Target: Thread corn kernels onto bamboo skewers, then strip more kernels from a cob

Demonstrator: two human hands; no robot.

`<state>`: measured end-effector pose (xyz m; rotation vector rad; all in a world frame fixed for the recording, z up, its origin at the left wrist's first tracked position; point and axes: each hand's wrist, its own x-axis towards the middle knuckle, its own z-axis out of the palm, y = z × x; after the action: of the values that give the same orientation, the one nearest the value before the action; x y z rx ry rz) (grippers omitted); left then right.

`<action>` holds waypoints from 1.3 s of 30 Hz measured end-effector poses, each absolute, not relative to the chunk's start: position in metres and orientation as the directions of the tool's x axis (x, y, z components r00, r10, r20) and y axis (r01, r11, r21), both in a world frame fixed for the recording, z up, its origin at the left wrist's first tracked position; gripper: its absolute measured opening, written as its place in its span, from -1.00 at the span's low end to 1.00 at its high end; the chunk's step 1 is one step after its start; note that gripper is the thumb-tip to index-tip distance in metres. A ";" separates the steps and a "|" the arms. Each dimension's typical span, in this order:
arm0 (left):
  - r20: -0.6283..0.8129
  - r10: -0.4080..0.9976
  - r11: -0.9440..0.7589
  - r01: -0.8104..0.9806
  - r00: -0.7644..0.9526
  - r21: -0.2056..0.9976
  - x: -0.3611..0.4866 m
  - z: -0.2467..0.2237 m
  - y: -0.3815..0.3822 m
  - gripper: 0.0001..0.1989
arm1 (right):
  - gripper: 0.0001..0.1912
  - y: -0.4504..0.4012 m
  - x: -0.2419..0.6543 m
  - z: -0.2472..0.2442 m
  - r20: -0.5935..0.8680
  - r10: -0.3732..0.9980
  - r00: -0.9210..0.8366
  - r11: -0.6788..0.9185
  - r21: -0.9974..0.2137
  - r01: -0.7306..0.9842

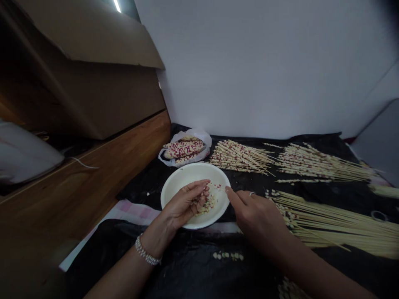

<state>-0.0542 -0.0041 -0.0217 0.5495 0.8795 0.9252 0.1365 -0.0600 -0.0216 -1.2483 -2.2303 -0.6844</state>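
Two kernel-threaded skewer bundles (240, 157), mostly bare skewers (327, 226) left; left hand (183, 203) pinches corn kernels (205, 203) over white plate (171, 189), right hand (257, 214) fingers spread.

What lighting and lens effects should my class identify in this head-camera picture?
In the head view, the light is dim and flat, the strip light glares at the top edge, the white wall greys toward the corners, and wide-angle distortion stretches the right forearm toward the frame's bottom edge.

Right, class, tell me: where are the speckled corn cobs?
In the head view, the corn cobs lie on a plastic bag, just beyond the white plate and left of the skewers.
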 end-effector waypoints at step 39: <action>-0.429 0.883 0.464 -0.490 0.191 0.738 -0.051 -0.021 -0.003 -0.86 | -0.59 -0.063 0.133 -0.024 0.629 0.629 -0.458 0.423 0.218 0.880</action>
<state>-0.0510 -0.0032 -0.0208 0.4972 0.9519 1.0216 0.1326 -0.0631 -0.0237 -1.2780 -2.2254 -0.7370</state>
